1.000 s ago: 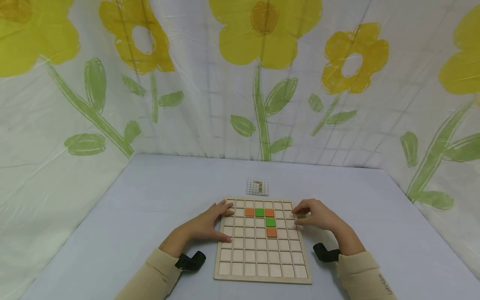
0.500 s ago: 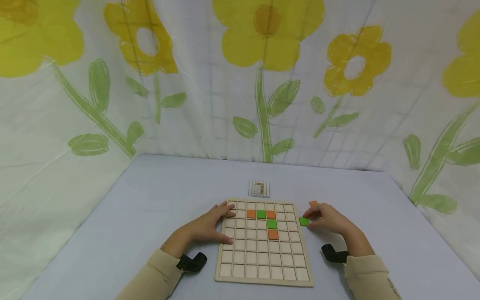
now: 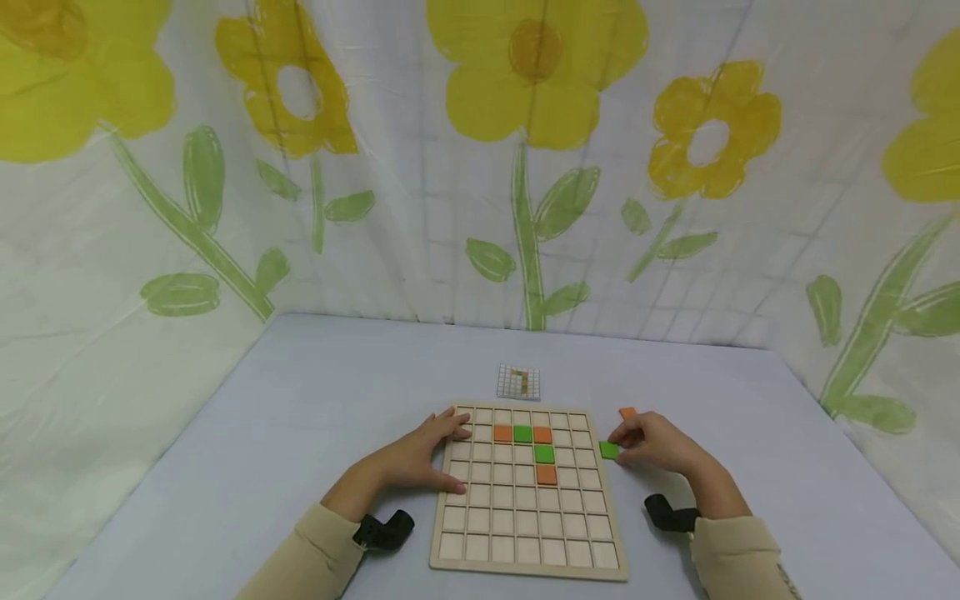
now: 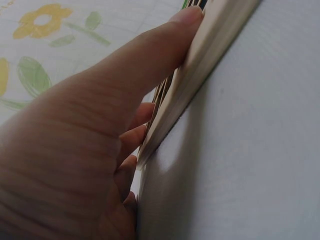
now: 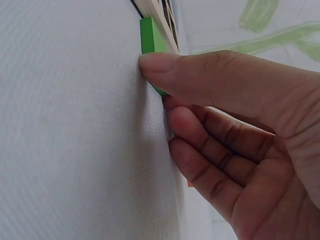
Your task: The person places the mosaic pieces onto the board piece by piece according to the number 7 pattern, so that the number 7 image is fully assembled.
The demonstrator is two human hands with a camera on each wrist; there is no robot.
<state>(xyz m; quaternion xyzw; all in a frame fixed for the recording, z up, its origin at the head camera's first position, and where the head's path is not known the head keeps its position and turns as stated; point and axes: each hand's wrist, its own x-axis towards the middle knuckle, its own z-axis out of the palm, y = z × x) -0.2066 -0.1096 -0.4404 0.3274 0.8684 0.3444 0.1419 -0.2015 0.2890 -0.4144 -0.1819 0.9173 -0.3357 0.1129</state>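
A wooden grid board lies on the table, with orange and green square tiles set in several of its cells. At the board's left edge rests my left hand, thumb and fingers spread apart on the rim; the left wrist view shows the thumb lying along that edge. My right hand pinches a green tile just outside the board's right edge. In the right wrist view, the thumb presses on this green tile, low against the tabletop. A loose orange tile lies behind the right fingers, partly hidden.
Beyond the board's far edge lies a small card printed with a grid and coloured squares. A white table surface surrounds the board. A flower-patterned curtain hangs behind the table.
From over the board's right edge, my right hand moved right and slightly towards me, uncovering the green tile and the loose orange one. In the last half second it barely moved. My left hand stayed put.
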